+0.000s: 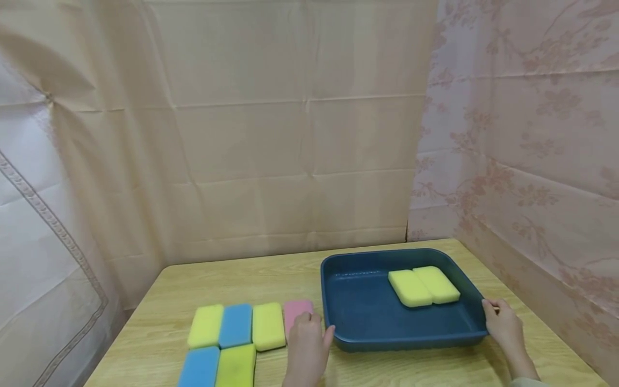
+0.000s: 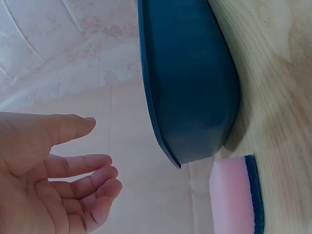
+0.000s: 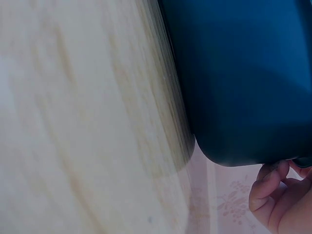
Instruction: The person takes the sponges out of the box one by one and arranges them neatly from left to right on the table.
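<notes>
At the left of the worktop (image 1: 217, 282), the front blue sponge (image 1: 199, 366) lies below the outer yellow sponge (image 1: 205, 327), its lower end out of frame. Next come the back blue sponge (image 1: 236, 325), with the front yellow sponge (image 1: 236, 366) below it, then the inner yellow sponge (image 1: 268, 326). The pink sponge (image 1: 298, 312) ends the back row, just beside it, flat on the worktop with its dark scouring side down.

The left hand (image 1: 307, 352) hovers by the pink sponge's near end, partly hiding it; its fingers are loosely bent and grasp nothing. Reaching for this sponge looks like the step in hand; taking it calls for lowering the fingers and closing them on its sides, clear of the tray wall.

The blue tray (image 1: 358, 306) stands to the right, two yellow sponges (image 1: 410, 287) side by side in its right half. The right hand (image 1: 505, 325) grasps its right end with curled fingers, probably to steady it.
</notes>
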Demonstrator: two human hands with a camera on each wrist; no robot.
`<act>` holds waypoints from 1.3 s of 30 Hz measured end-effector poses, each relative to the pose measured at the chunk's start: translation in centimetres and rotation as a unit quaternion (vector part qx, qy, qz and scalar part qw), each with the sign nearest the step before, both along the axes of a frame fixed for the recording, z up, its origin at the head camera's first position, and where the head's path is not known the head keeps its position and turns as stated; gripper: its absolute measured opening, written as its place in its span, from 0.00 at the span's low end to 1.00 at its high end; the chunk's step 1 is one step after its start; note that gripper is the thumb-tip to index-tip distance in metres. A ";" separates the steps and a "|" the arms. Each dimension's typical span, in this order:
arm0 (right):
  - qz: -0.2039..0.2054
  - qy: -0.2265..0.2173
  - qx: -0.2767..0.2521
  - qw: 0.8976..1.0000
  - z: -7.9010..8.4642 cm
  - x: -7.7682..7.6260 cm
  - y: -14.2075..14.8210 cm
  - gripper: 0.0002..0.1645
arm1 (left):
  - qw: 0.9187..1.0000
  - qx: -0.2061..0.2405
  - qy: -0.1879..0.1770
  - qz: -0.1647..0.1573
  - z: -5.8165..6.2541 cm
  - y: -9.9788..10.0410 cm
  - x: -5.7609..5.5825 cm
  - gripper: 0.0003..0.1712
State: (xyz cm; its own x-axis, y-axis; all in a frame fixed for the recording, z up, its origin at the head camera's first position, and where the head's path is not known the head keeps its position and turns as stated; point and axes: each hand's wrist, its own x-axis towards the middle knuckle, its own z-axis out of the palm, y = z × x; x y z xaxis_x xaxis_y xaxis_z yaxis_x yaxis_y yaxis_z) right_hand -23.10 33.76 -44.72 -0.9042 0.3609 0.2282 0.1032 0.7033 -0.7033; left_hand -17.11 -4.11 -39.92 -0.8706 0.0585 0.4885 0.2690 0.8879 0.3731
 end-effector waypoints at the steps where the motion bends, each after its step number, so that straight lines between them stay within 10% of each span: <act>1: -0.001 0.000 -0.001 1.000 0.0 0.0 -0.1 0.22 | 1.000 0.002 -0.003 0.000 0.1 0.1 0.0 0.17; 16: -0.002 0.007 0.003 1.000 -0.1 0.1 -0.1 0.22 | 0.999 0.019 -0.032 -0.009 1.2 1.0 0.0 0.17; 39: -0.006 0.017 0.000 1.000 -0.1 0.2 -0.1 0.21 | 0.998 -0.030 0.037 -0.034 1.2 2.7 -1.7 0.15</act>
State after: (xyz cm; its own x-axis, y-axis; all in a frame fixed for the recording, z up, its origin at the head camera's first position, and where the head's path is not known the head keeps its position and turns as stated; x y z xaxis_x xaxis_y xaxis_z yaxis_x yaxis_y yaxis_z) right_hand -22.91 33.65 -44.83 -0.8915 0.3723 0.2581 0.0883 0.7015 -0.7072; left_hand -18.82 -1.40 -38.69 -0.8253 0.1467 0.5453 0.3539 0.8869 0.2970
